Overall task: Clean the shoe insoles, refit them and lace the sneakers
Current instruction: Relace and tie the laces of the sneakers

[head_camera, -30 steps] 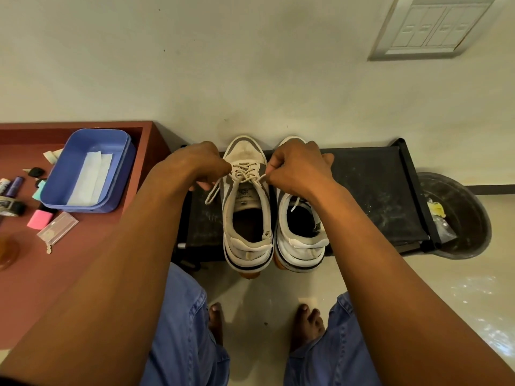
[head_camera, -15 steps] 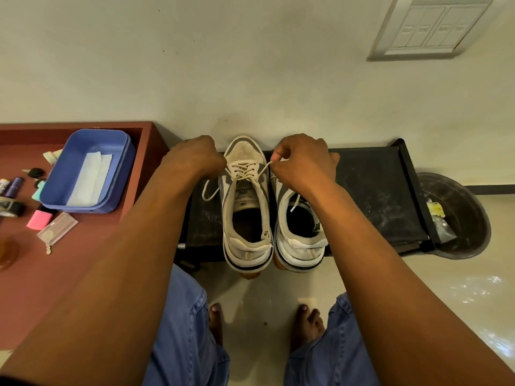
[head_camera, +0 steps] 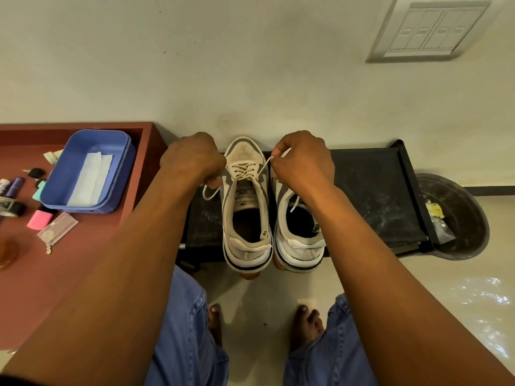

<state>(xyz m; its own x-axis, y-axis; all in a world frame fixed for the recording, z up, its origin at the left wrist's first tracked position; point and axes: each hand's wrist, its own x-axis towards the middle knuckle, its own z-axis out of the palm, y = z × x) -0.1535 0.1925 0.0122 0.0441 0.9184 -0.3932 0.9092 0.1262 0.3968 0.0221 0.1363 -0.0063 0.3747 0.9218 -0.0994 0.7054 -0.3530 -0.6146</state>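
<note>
Two white and grey sneakers stand side by side on a black bench (head_camera: 370, 190), toes toward the wall. The left sneaker (head_camera: 245, 210) has a cream lace (head_camera: 245, 169) threaded through its eyelets. My left hand (head_camera: 195, 160) grips one lace end beside the shoe, and a loop hangs below the fist. My right hand (head_camera: 302, 162) pinches the other lace end, pulled taut up and to the right. The right sneaker (head_camera: 299, 232) is partly covered by my right wrist; a loose lace tip lies at its opening.
A red-brown table (head_camera: 69, 274) at the left carries a blue tub (head_camera: 89, 171) with white paper inside, a pink block (head_camera: 40, 220), a clear packet and small items. A dark bin (head_camera: 457, 218) stands right of the bench. My bare feet and denim knees are below.
Both hands have moved apart and toward the wall, drawing the lace ends outward. The lace across the left sneaker is tighter now.
</note>
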